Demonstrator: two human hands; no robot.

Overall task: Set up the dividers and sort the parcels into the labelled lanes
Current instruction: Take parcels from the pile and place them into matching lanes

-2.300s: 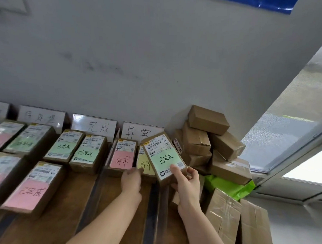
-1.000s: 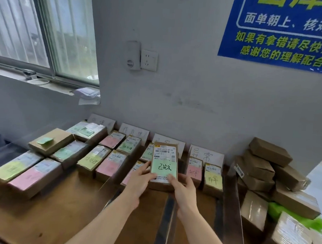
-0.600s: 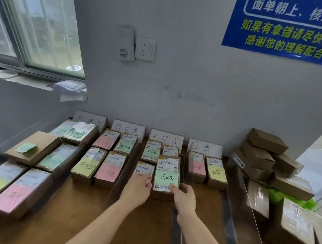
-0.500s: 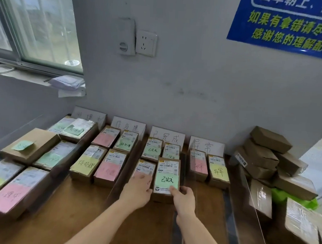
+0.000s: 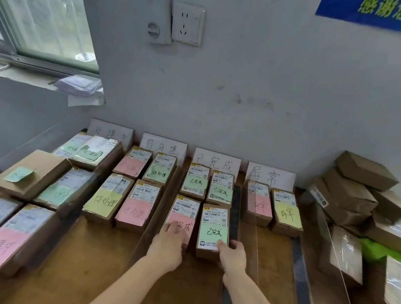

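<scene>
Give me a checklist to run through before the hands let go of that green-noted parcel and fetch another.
1. Note on green-noted parcel matches lane sign, 已完成: ok.
2. Parcel fully set down: cannot tell, right hand covers its near corner.
3. Lined up beside pink-noted parcel: ok.
4. Right hand released: not ok, it grips the near end.
5. Left hand free: not ok, rests on pink-noted parcel.
6. Unsorted pile has parcels left: ok.

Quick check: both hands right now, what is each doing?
Left hand: open, fingers resting on the pink-note parcel.
Right hand: grips the near end of the green-note parcel.
</scene>
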